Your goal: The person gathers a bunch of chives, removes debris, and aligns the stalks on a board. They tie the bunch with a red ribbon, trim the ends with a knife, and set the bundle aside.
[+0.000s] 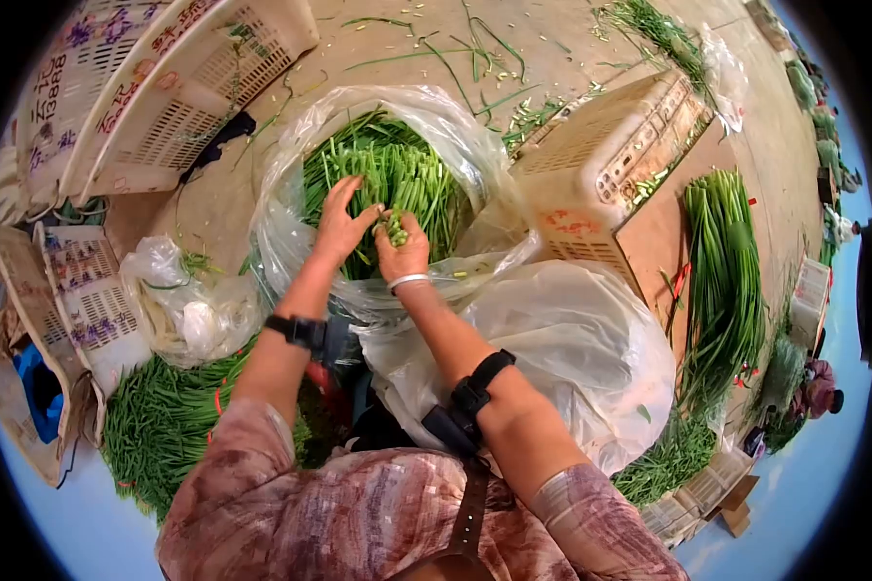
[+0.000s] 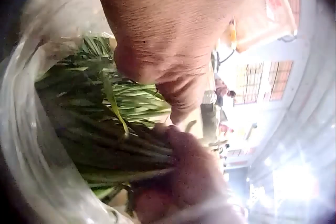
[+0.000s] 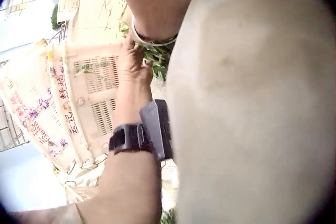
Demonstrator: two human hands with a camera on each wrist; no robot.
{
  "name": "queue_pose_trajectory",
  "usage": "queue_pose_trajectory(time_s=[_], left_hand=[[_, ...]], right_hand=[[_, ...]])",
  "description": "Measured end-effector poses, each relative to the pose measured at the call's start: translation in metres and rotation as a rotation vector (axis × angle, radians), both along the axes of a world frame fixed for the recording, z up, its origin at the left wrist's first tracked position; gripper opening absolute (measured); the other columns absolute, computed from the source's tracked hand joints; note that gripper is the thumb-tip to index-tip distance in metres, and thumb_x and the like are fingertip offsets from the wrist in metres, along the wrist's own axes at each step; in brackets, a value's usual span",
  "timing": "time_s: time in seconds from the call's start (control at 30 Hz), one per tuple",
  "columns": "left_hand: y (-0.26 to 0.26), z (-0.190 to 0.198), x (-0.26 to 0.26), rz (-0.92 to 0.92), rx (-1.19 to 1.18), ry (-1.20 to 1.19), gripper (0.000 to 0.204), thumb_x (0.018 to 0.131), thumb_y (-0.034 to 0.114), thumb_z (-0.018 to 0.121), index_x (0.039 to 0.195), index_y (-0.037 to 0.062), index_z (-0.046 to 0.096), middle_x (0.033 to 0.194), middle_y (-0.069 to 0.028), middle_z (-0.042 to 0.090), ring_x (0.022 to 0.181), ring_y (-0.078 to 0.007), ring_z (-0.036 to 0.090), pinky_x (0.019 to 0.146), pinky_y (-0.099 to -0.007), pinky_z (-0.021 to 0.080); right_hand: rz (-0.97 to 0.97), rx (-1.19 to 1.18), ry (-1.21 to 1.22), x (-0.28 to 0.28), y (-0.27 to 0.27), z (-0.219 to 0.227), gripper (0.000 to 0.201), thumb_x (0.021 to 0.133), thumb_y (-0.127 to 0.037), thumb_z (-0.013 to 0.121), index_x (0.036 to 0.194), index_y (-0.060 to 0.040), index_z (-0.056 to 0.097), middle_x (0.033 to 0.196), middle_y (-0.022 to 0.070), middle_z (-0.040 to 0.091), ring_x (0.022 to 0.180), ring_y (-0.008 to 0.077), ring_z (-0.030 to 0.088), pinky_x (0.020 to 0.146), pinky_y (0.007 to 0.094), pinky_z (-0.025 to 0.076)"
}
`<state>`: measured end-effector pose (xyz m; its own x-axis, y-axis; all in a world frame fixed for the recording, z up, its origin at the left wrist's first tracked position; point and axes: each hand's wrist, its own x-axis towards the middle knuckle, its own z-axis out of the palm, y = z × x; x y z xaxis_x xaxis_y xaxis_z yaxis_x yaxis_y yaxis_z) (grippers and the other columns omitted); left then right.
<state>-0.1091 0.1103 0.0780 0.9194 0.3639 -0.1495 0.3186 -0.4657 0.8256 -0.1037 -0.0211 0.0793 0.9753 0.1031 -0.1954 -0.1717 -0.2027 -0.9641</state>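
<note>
A wide, sandy-brown dirt floor (image 1: 591, 58) is spreading out beneath everything, and at its centre a large clear plastic bag (image 1: 291, 145), standing open and stuffed with upright green garlic-chive stalks (image 1: 412, 179), is serving as the landmark here. Below the bag, nearest the person, a second, puffed-up translucent plastic bag (image 1: 591, 358) is lying closed. To the bag's right, a cream slatted plastic crate (image 1: 610, 160) is lying on its side, with a long loose sheaf of green stalks (image 1: 722, 281) stretching out beyond it. Above and left of the bag, two more pale plastic crates (image 1: 155, 87) are tipping against each other. Below and left of the bag, another heap of green stalks (image 1: 160, 426) is lying on the ground beside a small crumpled clear bag (image 1: 179, 300). Both of the person's hands are working inside the bag's mouth. The left hand (image 1: 339, 223) is lying on the stalks with fingers stretched and only loosely bent, gripping nothing that the views show. Just beside it, the right hand (image 1: 402, 250), wearing a silver bangle (image 1: 409, 281), is curling its fingers round a small bunch of stalk tips (image 1: 392, 228). The thin bag wall is looking like the weak point: hard pressing or sharp stalk ends could probably split it, and a loose grip could let stalks slip and scatter onto the dirt.
</note>
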Motion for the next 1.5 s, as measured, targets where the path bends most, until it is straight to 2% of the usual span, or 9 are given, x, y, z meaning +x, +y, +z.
queue_pose_trajectory(time_s=[0.33, 0.67, 0.9, 1.07, 1.13, 1.2, 1.27, 1.33, 1.5], left_hand=[[-0.007, -0.018, 0.036, -0.415, 0.267, 0.308, 0.128, 0.053, 0.052, 0.079, 0.141, 0.0009, 0.0, 0.143, -0.029, 0.009, 0.133, -0.0394, 0.014, 0.108, -0.0413, 0.019], [0.009, -0.027, 0.033, -0.355, 0.466, 0.079, 0.091, 0.065, 0.024, 0.077, 0.134, -0.0004, 0.024, 0.124, -0.0254, 0.038, 0.115, -0.0357, 0.041, 0.097, -0.036, 0.036], [0.055, 0.04, 0.032, -0.758, 0.224, 0.434, 0.065, 0.067, 0.026, 0.075, 0.117, -0.0032, 0.044, 0.099, -0.0195, 0.052, 0.088, -0.0281, 0.052, 0.077, -0.0344, 0.042], [0.097, 0.039, 0.073, -0.155, 0.114, 0.046, 0.036, 0.072, 0.027, 0.069, 0.086, -0.0044, 0.059, 0.065, -0.0081, 0.056, 0.059, -0.0167, 0.049, 0.056, -0.0322, 0.04], [0.111, 0.08, 0.102, -0.025, 0.053, -0.049, 0.034, 0.074, 0.027, 0.069, 0.089, -0.0022, 0.06, 0.071, -0.007, 0.057, 0.064, -0.0157, 0.05, 0.059, -0.0318, 0.04], [0.081, 0.165, 0.116, 0.074, -0.094, -0.339, 0.065, 0.076, 0.033, 0.069, 0.124, -0.0017, 0.045, 0.12, -0.0143, 0.053, 0.115, -0.0214, 0.047, 0.096, -0.0307, 0.037], [0.011, 0.251, 0.12, -0.023, -0.186, -0.907, 0.061, 0.074, 0.037, 0.071, 0.117, -0.001, 0.049, 0.098, -0.0122, 0.062, 0.092, -0.0184, 0.058, 0.084, -0.029, 0.045], [-0.066, 0.326, 0.114, -0.359, -0.055, -1.001, 0.096, 0.067, 0.05, 0.073, 0.136, 0.0013, 0.027, 0.136, -0.015, 0.037, 0.124, -0.0255, 0.039, 0.103, -0.0362, 0.029], [-0.253, 0.417, 0.125, -0.625, -0.032, -1.061, 0.127, 0.055, 0.052, 0.079, 0.139, -0.0014, 0.001, 0.142, -0.0259, 0.016, 0.13, -0.0345, 0.026, 0.105, -0.0335, 0.028]], right_hand=[[0.302, 0.011, -0.242, -0.026, 0.005, 0.015, 0.019, 0.075, -0.003, 0.06, 0.092, -0.0011, 0.054, 0.08, 0.0173, 0.058, 0.075, 0.0354, 0.059, 0.067, 0.0365, 0.047], [0.472, 0.188, -0.403, 0.004, 0.012, 0.173, 0.021, 0.075, -0.007, 0.061, 0.094, -0.0006, 0.055, 0.079, 0.0161, 0.057, 0.071, 0.0273, 0.057, 0.065, 0.0322, 0.047], [0.332, 0.436, -0.31, 0.085, -0.03, 0.279, 0.014, 0.077, -0.008, 0.06, 0.085, 0.0027, 0.056, 0.078, 0.0126, 0.06, 0.066, 0.0213, 0.059, 0.059, 0.0357, 0.048], [0.089, 0.644, -0.223, 0.116, -0.095, 0.339, 0.018, 0.08, -0.006, 0.06, 0.096, 0.0021, 0.057, 0.076, 0.0113, 0.061, 0.067, 0.0221, 0.06, 0.063, 0.0345, 0.053], [0.086, 0.62, -0.364, 0.125, -0.118, 0.362, 0.015, 0.081, -0.004, 0.059, 0.094, 0.0029, 0.056, 0.074, 0.0104, 0.059, 0.066, 0.0214, 0.06, 0.061, 0.0339, 0.052], [0.169, 0.596, -0.512, 0.128, -0.14, 0.392, 0.013, 0.081, -0.002, 0.057, 0.092, 0.0033, 0.056, 0.073, 0.01, 0.058, 0.064, 0.0209, 0.059, 0.06, 0.0338, 0.052], [0.061, 0.479, -0.583, 0.118, -0.151, 0.427, 0.011, 0.08, 0.0, 0.055, 0.091, 0.0039, 0.055, 0.073, 0.0097, 0.058, 0.06, 0.0203, 0.058, 0.057, 0.0329, 0.051], [0.019, 0.378, -0.698, 0.112, -0.164, 0.454, 0.007, 0.078, 0.0, 0.057, 0.084, 0.0033, 0.058, 0.069, 0.0085, 0.058, 0.059, 0.0187, 0.057, 0.054, 0.0306, 0.049], [-0.144, -0.087, -1.013, 0.079, -0.213, 0.522, 0.004, 0.074, 0.0, 0.057, 0.071, 0.0021, 0.06, 0.064, 0.0068, 0.058, 0.055, 0.0161, 0.056, 0.05, 0.0281, 0.045]])
